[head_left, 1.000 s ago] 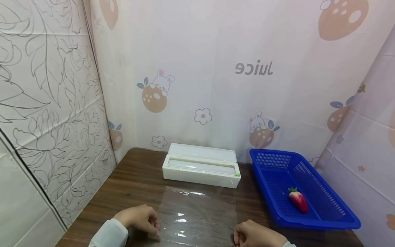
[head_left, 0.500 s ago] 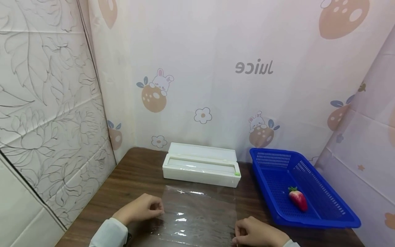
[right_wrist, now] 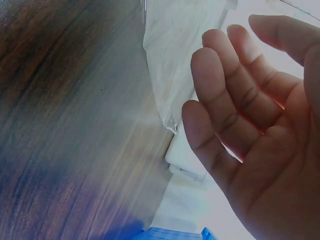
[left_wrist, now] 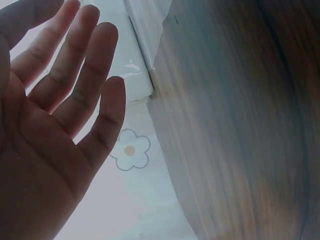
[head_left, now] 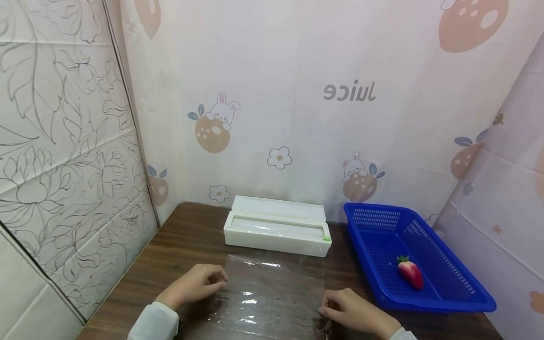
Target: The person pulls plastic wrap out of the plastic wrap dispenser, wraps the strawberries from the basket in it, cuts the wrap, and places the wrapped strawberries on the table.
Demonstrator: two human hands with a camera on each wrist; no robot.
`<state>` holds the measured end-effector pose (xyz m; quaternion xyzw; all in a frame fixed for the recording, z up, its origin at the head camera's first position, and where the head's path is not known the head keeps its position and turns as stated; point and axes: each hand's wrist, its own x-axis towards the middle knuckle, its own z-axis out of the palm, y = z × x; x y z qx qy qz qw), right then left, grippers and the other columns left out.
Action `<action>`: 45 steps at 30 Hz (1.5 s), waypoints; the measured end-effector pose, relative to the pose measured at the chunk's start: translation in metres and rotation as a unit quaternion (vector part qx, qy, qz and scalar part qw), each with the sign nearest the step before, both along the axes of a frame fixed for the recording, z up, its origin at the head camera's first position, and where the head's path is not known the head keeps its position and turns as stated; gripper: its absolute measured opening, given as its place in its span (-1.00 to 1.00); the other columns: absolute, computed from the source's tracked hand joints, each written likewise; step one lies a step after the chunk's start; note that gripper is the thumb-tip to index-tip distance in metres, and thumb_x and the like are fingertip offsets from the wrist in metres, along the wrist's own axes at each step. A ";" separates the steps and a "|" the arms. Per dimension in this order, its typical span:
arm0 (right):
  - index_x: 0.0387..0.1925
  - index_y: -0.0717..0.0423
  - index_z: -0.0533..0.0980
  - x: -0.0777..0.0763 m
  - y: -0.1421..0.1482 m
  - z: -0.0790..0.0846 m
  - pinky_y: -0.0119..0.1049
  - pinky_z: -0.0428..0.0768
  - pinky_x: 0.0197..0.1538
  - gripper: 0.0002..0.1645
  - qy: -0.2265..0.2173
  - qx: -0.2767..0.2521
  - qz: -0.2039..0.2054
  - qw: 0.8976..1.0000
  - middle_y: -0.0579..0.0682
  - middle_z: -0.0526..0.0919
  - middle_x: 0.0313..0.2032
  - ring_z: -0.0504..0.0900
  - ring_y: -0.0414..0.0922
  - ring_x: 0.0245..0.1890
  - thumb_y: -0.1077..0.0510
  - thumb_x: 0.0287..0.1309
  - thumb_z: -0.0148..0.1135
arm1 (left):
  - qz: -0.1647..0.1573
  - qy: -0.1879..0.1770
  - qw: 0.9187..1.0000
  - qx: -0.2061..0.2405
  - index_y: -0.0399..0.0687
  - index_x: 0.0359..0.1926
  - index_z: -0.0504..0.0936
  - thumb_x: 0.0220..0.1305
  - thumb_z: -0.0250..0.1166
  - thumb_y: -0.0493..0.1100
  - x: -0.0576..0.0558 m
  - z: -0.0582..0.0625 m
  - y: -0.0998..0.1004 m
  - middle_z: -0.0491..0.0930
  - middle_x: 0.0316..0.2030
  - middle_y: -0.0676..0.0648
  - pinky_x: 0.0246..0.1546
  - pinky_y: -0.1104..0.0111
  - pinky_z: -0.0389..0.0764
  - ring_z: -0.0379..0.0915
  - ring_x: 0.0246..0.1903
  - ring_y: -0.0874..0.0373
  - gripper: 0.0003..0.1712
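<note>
A clear sheet of plastic film lies on the table, wrinkled and shiny, in front of a white cling film dispenser with its lid raised. My left hand hovers by the film's left edge. Its fingers are loosely bent with nothing between them in the left wrist view. At the right edge of the film, my right hand has relaxed fingers, its thumb apart from them in the right wrist view. Neither hand holds anything. The near end of the film runs out of the head view.
A blue plastic basket stands at the right, with a strawberry inside. A green slider sits at the dispenser's right end. Patterned curtain walls close off the back and both sides of the brown wooden table.
Both hands have moved slightly forward, away from the near table edge, and their fingers have loosened off the film. Film, dispenser and basket stay in place.
</note>
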<state>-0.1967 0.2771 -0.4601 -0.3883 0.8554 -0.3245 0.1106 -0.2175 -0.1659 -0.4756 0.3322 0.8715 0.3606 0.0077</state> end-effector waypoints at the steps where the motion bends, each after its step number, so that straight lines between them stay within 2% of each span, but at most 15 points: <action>1: -0.35 -0.06 0.55 0.000 0.000 0.000 -0.48 0.50 -0.51 -0.86 0.001 0.000 -0.001 1.000 -0.42 0.48 -0.49 0.43 -0.46 -0.52 0.13 0.41 0.21 | 0.002 0.002 1.000 -0.001 -0.05 -0.19 0.67 0.39 0.30 -0.16 -0.001 -0.001 0.001 0.61 -0.37 0.25 -0.33 0.40 0.62 0.50 -0.37 0.41 -0.92; 4: -0.35 -0.08 0.56 -0.002 0.001 0.001 -0.48 0.50 -0.49 -0.87 0.026 -0.002 -0.006 1.000 -0.43 0.50 -0.48 0.45 -0.47 -0.50 0.13 0.39 0.22 | 0.006 0.016 1.000 0.000 -0.05 -0.16 0.67 0.39 0.30 -0.15 -0.002 -0.004 0.002 0.64 -0.30 0.20 -0.25 0.35 0.65 0.54 -0.30 0.36 -0.91; 7: -0.35 -0.09 0.56 -0.003 0.003 0.003 -0.48 0.51 -0.47 -0.87 0.053 -0.006 -0.015 0.998 -0.43 0.50 -0.47 0.46 -0.47 -0.49 0.12 0.38 0.24 | 0.015 0.036 0.999 -0.004 -0.06 -0.10 0.65 0.40 0.30 -0.12 -0.002 -0.006 0.002 0.64 -0.20 0.11 -0.16 0.27 0.66 0.58 -0.21 0.22 -0.86; 12: -0.33 -0.06 0.57 -0.006 0.007 0.009 -0.46 0.52 -0.47 -0.88 0.055 -0.004 -0.020 0.998 -0.42 0.51 -0.47 0.47 -0.46 -0.48 0.10 0.40 0.22 | 0.042 0.039 0.998 -0.017 -0.07 0.02 0.62 0.42 0.28 -0.01 0.001 -0.007 0.001 0.59 -0.06 0.06 -0.05 0.16 0.64 0.58 -0.07 0.00 -0.70; 14: -0.32 -0.06 0.57 -0.007 0.009 0.013 -0.45 0.53 -0.46 -0.88 0.048 0.002 -0.028 0.998 -0.41 0.53 -0.46 0.48 -0.44 -0.48 0.08 0.40 0.22 | 0.052 0.037 0.998 -0.023 -0.06 0.06 0.61 0.42 0.27 0.03 0.002 -0.008 0.001 0.57 -0.04 0.07 -0.02 0.12 0.63 0.57 -0.04 -0.01 -0.66; 18: -0.29 -0.08 0.58 -0.009 0.011 0.025 -0.42 0.54 -0.46 -0.88 0.025 0.016 -0.050 0.998 -0.39 0.54 -0.46 0.49 -0.42 -0.48 0.05 0.41 0.21 | 0.074 0.060 0.995 -0.036 -0.07 0.10 0.59 0.41 0.28 0.07 0.003 -0.008 0.002 0.56 -0.03 0.04 0.00 0.07 0.60 0.54 -0.03 0.00 -0.60; 22: -0.30 -0.12 0.56 -0.011 0.015 0.040 -0.42 0.52 -0.47 -0.88 0.046 0.024 -0.072 0.996 -0.37 0.53 -0.48 0.48 -0.41 -0.50 0.02 0.41 0.21 | 0.094 0.080 0.992 -0.040 -0.11 0.12 0.58 0.38 0.31 0.05 0.003 -0.009 0.003 0.55 -0.03 0.00 -0.01 0.04 0.59 0.52 -0.04 0.01 -0.56; 25: -0.28 -0.09 0.57 -0.012 0.020 0.051 -0.41 0.51 -0.48 -0.87 0.066 0.032 -0.096 0.993 -0.35 0.52 -0.50 0.47 -0.40 -0.52 0.00 0.41 0.21 | 0.106 0.072 0.991 -0.039 -0.12 0.14 0.57 0.36 0.33 0.04 0.002 -0.009 0.003 0.55 -0.02 0.00 0.00 0.01 0.59 0.51 -0.02 0.00 -0.54; 28: -0.26 -0.05 0.57 -0.014 0.026 0.060 -0.41 0.50 -0.49 -0.84 0.063 0.049 -0.117 0.990 -0.34 0.51 -0.51 0.46 -0.38 -0.53 -0.01 0.42 0.20 | 0.116 0.058 0.991 -0.043 -0.12 0.17 0.56 0.36 0.32 0.06 0.000 -0.010 0.003 0.54 0.02 -0.01 0.02 -0.01 0.58 0.51 0.02 -0.02 -0.51; 33: -0.26 -0.08 0.57 -0.017 0.037 0.069 -0.40 0.51 -0.49 -0.88 0.066 0.066 -0.119 0.989 -0.34 0.51 -0.52 0.47 -0.38 -0.53 0.02 0.42 0.20 | 0.130 0.047 0.989 -0.045 -0.12 0.17 0.56 0.36 0.32 0.08 -0.004 -0.013 0.001 0.55 0.03 -0.03 0.05 -0.05 0.56 0.50 0.06 -0.06 -0.50; 40: -0.28 -0.13 0.55 -0.026 0.060 0.080 -0.41 0.46 -0.47 -0.91 0.110 0.074 -0.144 0.981 -0.35 0.48 -0.51 0.41 -0.39 -0.52 0.03 0.40 0.22 | 0.166 0.048 0.984 -0.048 -0.07 0.12 0.60 0.32 0.36 0.07 -0.006 -0.014 -0.005 0.59 0.04 -0.05 0.07 -0.15 0.50 0.48 0.11 -0.11 -0.54; 45: -0.25 -0.10 0.56 -0.035 0.076 0.085 -0.39 0.48 -0.45 -0.89 0.096 0.094 -0.163 0.977 -0.29 0.51 -0.48 0.42 -0.38 -0.50 0.00 0.41 0.20 | 0.195 0.022 0.979 -0.063 -0.02 0.19 0.58 0.32 0.35 0.10 -0.006 -0.012 -0.008 0.57 0.10 -0.06 0.06 -0.24 0.44 0.44 0.17 -0.12 -0.49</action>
